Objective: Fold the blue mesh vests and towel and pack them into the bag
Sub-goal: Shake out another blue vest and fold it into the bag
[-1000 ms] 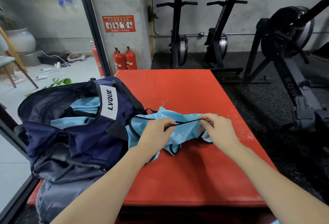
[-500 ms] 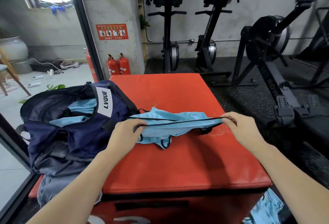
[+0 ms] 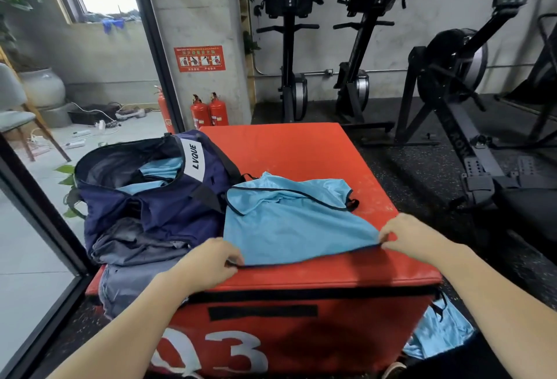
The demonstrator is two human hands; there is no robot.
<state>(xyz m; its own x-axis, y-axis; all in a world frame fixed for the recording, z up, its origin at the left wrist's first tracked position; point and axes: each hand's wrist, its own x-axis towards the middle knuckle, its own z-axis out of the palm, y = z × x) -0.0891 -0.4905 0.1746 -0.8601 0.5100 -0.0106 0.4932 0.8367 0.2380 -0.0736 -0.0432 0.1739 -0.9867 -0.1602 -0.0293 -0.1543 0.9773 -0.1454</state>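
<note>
Head view, vest: a blue mesh vest lies spread flat on the red worktop, with its black-edged neck end on the far side from you.
Head view, your left hand: your left hand pinches the near left corner of the vest's hem, so this grip is pressed together on the cloth.
Head view, your right hand: your right hand pinches the near right corner of the same hem, and this grip is pressed on the cloth too.
Head view, hem: the dark hem runs in a line between your two hands, near the front edge of the worktop.
Head view, bag: the dark blue bag sits open on the left side of the worktop, just beside the vest and touching its left edge.
Head view, inside the bag: more light blue cloth shows in the bag's open mouth.
Head view, floor: another piece of blue cloth lies low down by the right front corner of the red box.
Head view, behind: two red fire bottles stand by the grey pillar, and black gym machines stand along the wall.
</note>
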